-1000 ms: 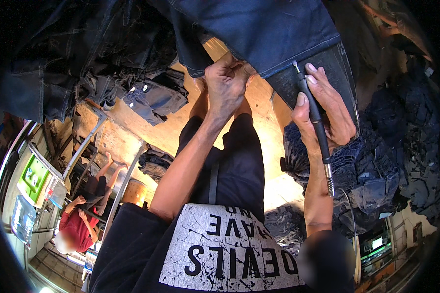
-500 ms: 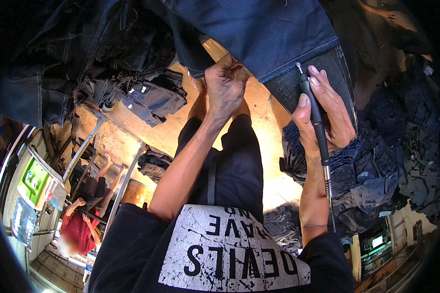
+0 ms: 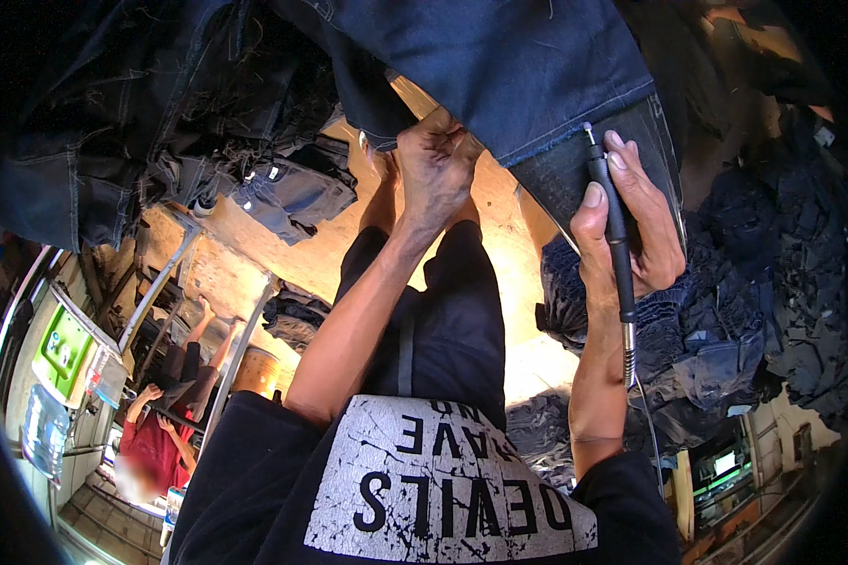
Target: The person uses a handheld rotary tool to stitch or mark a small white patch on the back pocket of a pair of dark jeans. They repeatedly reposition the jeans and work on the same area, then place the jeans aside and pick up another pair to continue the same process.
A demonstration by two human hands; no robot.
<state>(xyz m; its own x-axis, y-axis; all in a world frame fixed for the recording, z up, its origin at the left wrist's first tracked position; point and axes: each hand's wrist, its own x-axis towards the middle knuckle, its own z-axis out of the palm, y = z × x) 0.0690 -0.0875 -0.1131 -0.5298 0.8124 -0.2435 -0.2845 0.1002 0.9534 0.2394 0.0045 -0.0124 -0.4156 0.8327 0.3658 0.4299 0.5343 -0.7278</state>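
Note:
A dark blue denim garment (image 3: 528, 66) spreads across the top of the view, with a stitched, frayed hem. A flat dark panel (image 3: 558, 174) shows below that hem; I cannot tell if it is cloth or board. My left hand (image 3: 435, 169) is closed at the garment's lower left edge, its fingertips partly hidden. In my right hand (image 3: 636, 221) is a slim black rotary tool handpiece (image 3: 615, 226), pinched like a pen. Its small pale tip lies close under the hem, over the dark panel; contact is unclear. A thin cable trails from its spring-covered end.
Dark denim garments (image 3: 188, 122) hang at the upper left. More denim lies heaped (image 3: 716, 311) on the right. A metal rail (image 3: 240, 353) stands at the left, with a seated person (image 3: 155, 443) in red beyond it, near a green tray (image 3: 63, 353).
My right hand has shifted the handpiece tip slightly right along the hem. The cable now hangs farther right. My left hand stays nearly in place on the garment.

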